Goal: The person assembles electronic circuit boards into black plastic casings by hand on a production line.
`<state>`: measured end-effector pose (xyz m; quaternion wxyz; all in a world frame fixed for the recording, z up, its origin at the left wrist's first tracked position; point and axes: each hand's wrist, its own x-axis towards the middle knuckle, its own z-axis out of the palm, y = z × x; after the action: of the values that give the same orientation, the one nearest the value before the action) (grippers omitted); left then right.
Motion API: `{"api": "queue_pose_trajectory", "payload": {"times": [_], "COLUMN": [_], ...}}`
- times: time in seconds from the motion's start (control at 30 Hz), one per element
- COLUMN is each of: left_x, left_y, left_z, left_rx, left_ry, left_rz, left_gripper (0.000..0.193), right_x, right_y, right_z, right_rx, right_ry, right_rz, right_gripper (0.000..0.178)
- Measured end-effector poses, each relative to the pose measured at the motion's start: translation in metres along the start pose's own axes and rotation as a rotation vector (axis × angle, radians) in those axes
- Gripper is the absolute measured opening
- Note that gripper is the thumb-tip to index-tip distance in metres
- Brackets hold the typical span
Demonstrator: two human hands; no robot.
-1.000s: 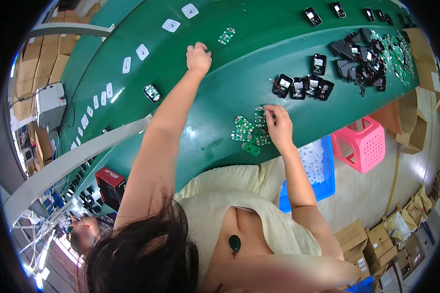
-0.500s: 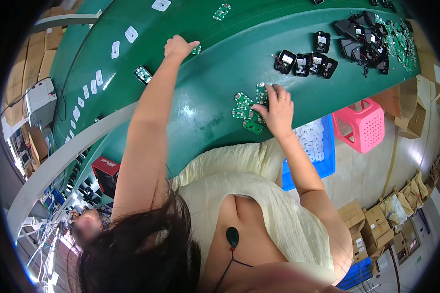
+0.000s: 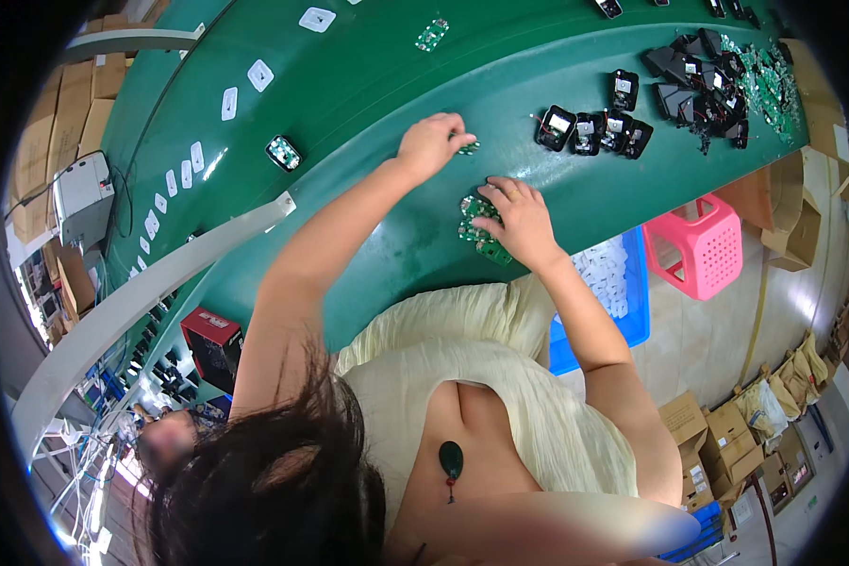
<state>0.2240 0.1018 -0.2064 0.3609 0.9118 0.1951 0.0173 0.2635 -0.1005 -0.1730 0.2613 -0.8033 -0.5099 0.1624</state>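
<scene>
My left hand [image 3: 432, 146] pinches a small green circuit board [image 3: 470, 145] over the worktable, with the fingers hiding part of it. Close by to the right, my right hand [image 3: 521, 223] curls its fingers and thumb round the edge of a small heap of green circuit boards [image 3: 473, 219] on the table. The palm covers some of the heap. Another green circuit board [image 3: 432, 35] lies on the belt beyond my left hand. Farther left is a black housing with a board in it [image 3: 283, 153].
Several open black housings [image 3: 587, 132] stand right of my hands, before a heap of black housings [image 3: 698, 90] and a pile of circuit boards [image 3: 769, 90]. White covers [image 3: 260, 75] line the belt. A curved grey rail [image 3: 208, 236], blue bin [image 3: 640, 292] and pink stool [image 3: 698, 250] border the table.
My left hand has come right and nearer, bringing a circuit board from the belt edge toward the heap. My right hand has moved slightly left and nearer, and the boards lie closer together.
</scene>
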Motion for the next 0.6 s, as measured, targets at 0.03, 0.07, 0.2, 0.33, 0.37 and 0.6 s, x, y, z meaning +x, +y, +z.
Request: {"api": "queue_pose_trajectory", "payload": {"times": [0.03, 0.07, 0.2, 0.33, 0.37, 0.6], "left_x": [0.002, 0.005, 0.019, 0.01, 0.009, 0.0], "left_y": [0.0, 0.006, 0.025, 0.036, 0.035, 0.033], "left_z": [0.004, 0.006, -0.003, 0.0, 0.002, 0.014], "left_rx": [0.022, 0.045, -0.843, -1.092, -1.089, -0.113], "left_ry": [-0.096, -0.199, -0.349, -0.262, -0.253, -0.336], "left_rz": [0.019, 0.041, -0.504, -0.512, -0.514, -0.051], "left_gripper": [0.023, 0.019, 0.017, 0.018, 0.018, 0.016], "right_x": [0.006, 0.011, 0.037, 0.064, 0.072, 0.157], "right_y": [0.001, 0.003, 0.024, 0.039, 0.038, 0.066], "right_z": [-0.005, -0.011, -0.02, -0.019, -0.019, -0.005], "right_rx": [-0.002, 0.052, 0.255, 0.443, 0.41, 0.145], "right_ry": [0.0, 0.035, 0.302, 0.411, 0.388, 0.442], "right_rz": [-0.006, 0.087, 0.264, 0.356, 0.313, 0.172], "right_gripper": [0.039, 0.035, 0.024, 0.02, 0.021, 0.023]}}
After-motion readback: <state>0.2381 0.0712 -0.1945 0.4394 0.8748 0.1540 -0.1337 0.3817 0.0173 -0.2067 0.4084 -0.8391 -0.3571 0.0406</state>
